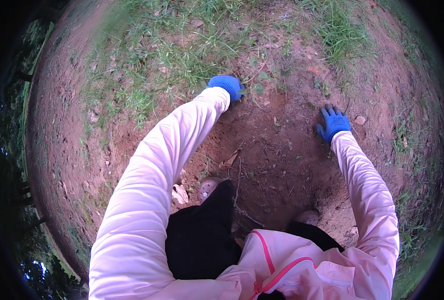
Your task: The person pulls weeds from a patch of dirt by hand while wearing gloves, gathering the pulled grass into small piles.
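Observation:
My left hand (225,86), in a blue knitted work glove, reaches down at the edge of a patch of grass and weeds (192,56). Its fingers are hidden behind the back of the glove, so whether they grip anything does not show. Just right of it grows a small broad-leaved weed (259,84). My right hand (334,122), in a blue glove with dark fingertips, lies on the bare reddish soil (274,165), palm down with fingers spread. Nothing is held in it. A small flat stone or dry leaf (360,120) lies to its right.
A dense grass tuft (340,37) stands at the upper right. Between my shoes (208,187) lie a thin twig (238,187) and a curled dry leaf (230,159). A pale dry leaf (180,194) rests by the left shoe. Dark trees (12,161) line the far left.

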Tool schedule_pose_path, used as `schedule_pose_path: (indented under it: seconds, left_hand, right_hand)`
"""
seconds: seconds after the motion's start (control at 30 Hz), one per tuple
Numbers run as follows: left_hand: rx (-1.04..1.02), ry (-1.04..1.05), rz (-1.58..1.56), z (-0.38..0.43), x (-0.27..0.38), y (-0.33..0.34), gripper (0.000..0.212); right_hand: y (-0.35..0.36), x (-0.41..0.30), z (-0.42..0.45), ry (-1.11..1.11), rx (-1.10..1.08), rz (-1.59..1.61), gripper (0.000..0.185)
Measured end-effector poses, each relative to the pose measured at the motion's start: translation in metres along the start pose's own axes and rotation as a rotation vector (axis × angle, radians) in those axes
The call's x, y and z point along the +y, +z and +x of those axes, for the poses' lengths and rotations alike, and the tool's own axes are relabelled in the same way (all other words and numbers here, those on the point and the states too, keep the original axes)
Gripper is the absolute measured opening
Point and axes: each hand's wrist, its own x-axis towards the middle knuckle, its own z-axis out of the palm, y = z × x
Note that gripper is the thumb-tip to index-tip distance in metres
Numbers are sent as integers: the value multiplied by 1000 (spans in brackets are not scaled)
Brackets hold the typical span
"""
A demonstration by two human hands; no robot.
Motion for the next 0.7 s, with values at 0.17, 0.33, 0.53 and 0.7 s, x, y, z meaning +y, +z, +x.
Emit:
schedule_pose_path:
  seconds: [0.17, 0.33, 0.53, 0.7]
  left_hand:
    - [-192, 25, -328, -93, -31, 42, 37]
    - [22, -141, 324, -159, -144, 45, 31]
    - [277, 464, 254, -124, -42, 6, 56]
    - [588, 303, 592, -5, -69, 26, 74]
  right_hand:
    - [81, -48, 5, 311, 236, -33, 61]
    - [87, -67, 9, 308, 463, 103, 56]
    - [83, -62, 2, 343, 507, 135, 53]
    - [80, -64, 1, 336, 539, 154, 52]
